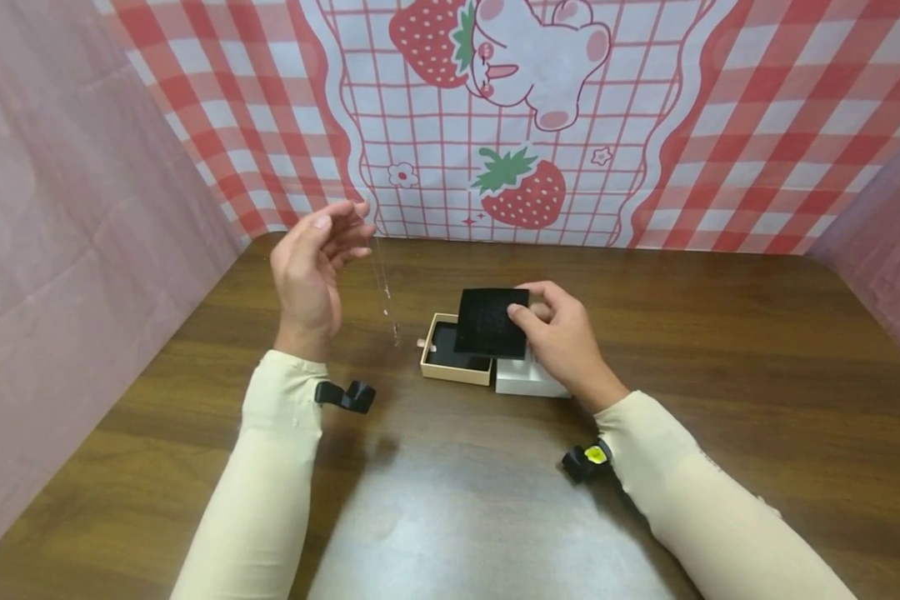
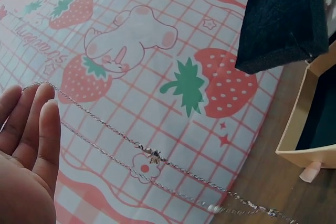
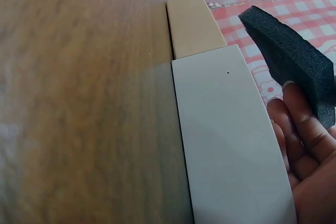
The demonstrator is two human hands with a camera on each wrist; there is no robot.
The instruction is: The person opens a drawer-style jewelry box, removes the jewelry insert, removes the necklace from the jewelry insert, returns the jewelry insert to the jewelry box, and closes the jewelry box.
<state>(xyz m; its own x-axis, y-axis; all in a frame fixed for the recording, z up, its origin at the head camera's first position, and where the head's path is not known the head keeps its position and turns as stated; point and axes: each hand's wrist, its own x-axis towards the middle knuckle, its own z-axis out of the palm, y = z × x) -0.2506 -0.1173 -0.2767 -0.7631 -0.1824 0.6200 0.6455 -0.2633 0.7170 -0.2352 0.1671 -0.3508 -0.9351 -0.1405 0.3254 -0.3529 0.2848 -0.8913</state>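
Note:
A thin silver necklace (image 2: 153, 153) is draped over the fingers of my raised left hand (image 1: 311, 271). Its loop dangles above the table, left of the boxes, with small ornaments along the chain. My right hand (image 1: 566, 337) pinches a square black foam pad (image 1: 491, 323) by its right edge, thumb on the near face. Tilted upright, the pad overlaps the back right of a tan box (image 1: 456, 374) in the head view. That box has a black lining (image 1: 444, 340) inside and a small pale ribbon tab (image 2: 311, 172) on its side.
A white box part (image 1: 531, 385) stands against the tan box's right side, partly under my right hand. Below lies the brown wooden table (image 1: 720, 333). A red-and-white strawberry-print cloth (image 1: 435, 192) hangs behind, with pinkish cloth (image 1: 82, 208) on the left.

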